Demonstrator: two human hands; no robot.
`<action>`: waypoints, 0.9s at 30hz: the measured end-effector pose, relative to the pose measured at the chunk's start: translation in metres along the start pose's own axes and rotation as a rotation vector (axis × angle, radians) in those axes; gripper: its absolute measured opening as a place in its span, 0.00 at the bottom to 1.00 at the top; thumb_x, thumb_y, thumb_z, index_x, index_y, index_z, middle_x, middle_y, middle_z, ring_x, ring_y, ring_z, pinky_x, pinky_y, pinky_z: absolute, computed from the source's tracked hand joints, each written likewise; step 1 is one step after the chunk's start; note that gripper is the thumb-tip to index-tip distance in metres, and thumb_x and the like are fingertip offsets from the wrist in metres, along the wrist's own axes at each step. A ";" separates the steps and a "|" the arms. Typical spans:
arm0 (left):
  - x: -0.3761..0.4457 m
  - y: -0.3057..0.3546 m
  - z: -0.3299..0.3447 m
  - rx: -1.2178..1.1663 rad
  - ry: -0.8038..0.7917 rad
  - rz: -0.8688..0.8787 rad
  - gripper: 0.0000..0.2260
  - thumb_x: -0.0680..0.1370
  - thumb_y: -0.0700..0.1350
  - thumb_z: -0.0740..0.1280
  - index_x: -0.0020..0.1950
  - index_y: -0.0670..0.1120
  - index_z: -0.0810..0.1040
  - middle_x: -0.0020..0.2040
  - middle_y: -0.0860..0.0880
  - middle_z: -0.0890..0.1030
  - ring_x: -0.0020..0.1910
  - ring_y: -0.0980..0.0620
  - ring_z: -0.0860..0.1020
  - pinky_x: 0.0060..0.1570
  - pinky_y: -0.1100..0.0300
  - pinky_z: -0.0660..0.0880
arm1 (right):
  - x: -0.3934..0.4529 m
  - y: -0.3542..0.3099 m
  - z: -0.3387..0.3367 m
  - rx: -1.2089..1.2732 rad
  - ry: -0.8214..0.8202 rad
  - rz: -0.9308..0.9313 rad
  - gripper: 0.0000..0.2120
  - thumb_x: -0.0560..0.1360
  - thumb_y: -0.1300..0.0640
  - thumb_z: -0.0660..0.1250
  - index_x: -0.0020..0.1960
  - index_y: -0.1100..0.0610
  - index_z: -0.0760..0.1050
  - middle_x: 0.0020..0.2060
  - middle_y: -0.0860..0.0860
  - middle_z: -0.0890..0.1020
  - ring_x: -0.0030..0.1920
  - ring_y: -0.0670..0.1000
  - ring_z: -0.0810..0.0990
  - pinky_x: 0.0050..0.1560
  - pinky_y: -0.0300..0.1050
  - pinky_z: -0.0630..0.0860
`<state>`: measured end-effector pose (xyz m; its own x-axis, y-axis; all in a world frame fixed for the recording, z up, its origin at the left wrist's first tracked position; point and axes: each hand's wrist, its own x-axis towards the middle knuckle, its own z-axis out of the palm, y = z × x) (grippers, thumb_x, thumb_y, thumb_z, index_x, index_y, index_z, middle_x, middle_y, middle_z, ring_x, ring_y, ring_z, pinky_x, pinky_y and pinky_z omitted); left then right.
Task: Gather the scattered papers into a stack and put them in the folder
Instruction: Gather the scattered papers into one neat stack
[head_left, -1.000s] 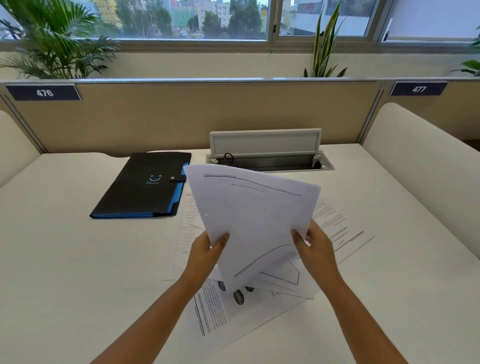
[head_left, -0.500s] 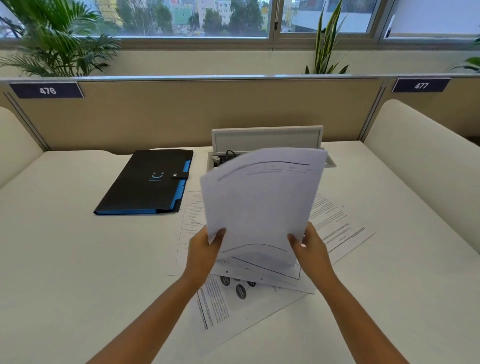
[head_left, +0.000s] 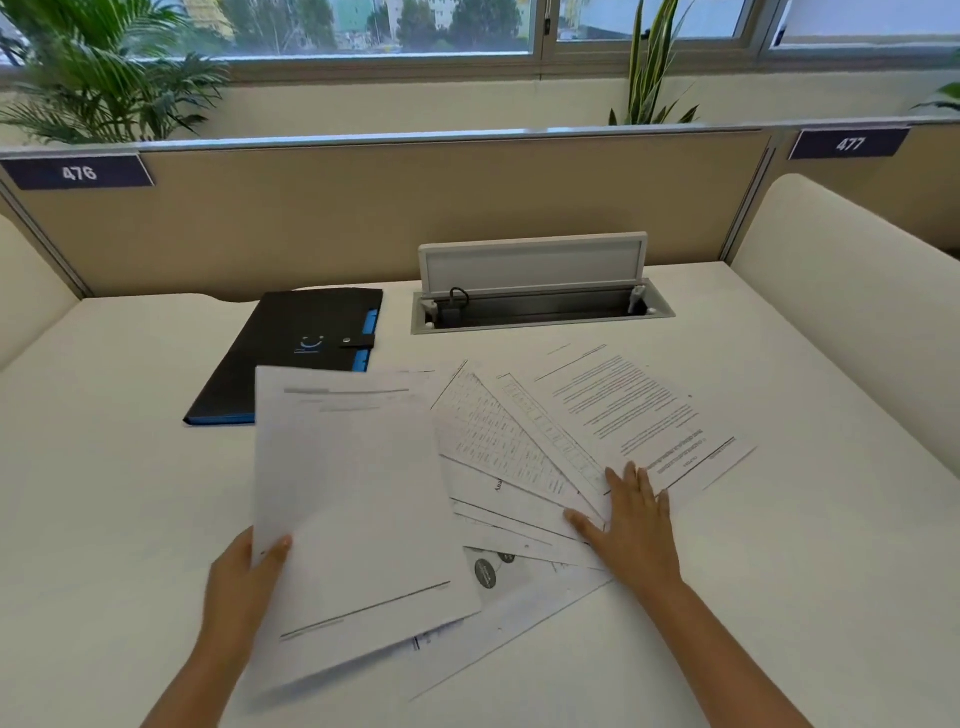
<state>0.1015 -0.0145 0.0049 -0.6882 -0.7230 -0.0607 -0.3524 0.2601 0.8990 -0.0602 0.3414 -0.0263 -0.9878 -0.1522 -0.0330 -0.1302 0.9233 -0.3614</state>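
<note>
Presently: loose papers (head_left: 587, 431) fanned on the white worktop (head_left: 130, 467), long axes running from 6 toward 1 o'clock. Right hand (head_left: 631, 525), fingers flat and spread, presses their near corners; it is the nearer hand. Left hand (head_left: 244, 577) pinches the gathered sheets (head_left: 353, 499) at 9 o'clock of the fan. Black folder (head_left: 306, 348), snapped shut, at 11 o'clock. Beige partition behind.

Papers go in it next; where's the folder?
Head view: the black folder lies closed, far left on the desk, beside the cable tray.
</note>
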 end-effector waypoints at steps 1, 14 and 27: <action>0.000 -0.010 -0.010 0.036 0.025 -0.024 0.11 0.76 0.39 0.64 0.57 0.39 0.76 0.51 0.39 0.79 0.45 0.45 0.75 0.45 0.53 0.70 | 0.001 0.001 0.000 0.004 0.009 0.002 0.43 0.71 0.30 0.54 0.75 0.55 0.49 0.76 0.56 0.48 0.76 0.53 0.43 0.75 0.54 0.40; 0.026 -0.044 -0.056 0.336 0.198 -0.149 0.19 0.74 0.39 0.67 0.63 0.37 0.69 0.59 0.32 0.75 0.57 0.34 0.74 0.56 0.43 0.69 | 0.001 0.010 -0.004 0.077 0.107 0.035 0.38 0.73 0.35 0.59 0.74 0.55 0.55 0.75 0.52 0.57 0.75 0.50 0.53 0.75 0.50 0.47; -0.012 0.010 0.032 0.258 0.049 0.217 0.17 0.73 0.34 0.65 0.62 0.38 0.71 0.58 0.36 0.73 0.59 0.37 0.71 0.60 0.46 0.67 | 0.004 0.010 0.001 -0.027 0.131 0.181 0.51 0.62 0.21 0.49 0.75 0.50 0.43 0.76 0.54 0.52 0.76 0.50 0.46 0.70 0.65 0.37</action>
<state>0.0858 0.0171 0.0006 -0.7360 -0.6610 0.1466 -0.3540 0.5602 0.7489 -0.0649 0.3497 -0.0314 -0.9977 0.0622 0.0274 0.0494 0.9408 -0.3355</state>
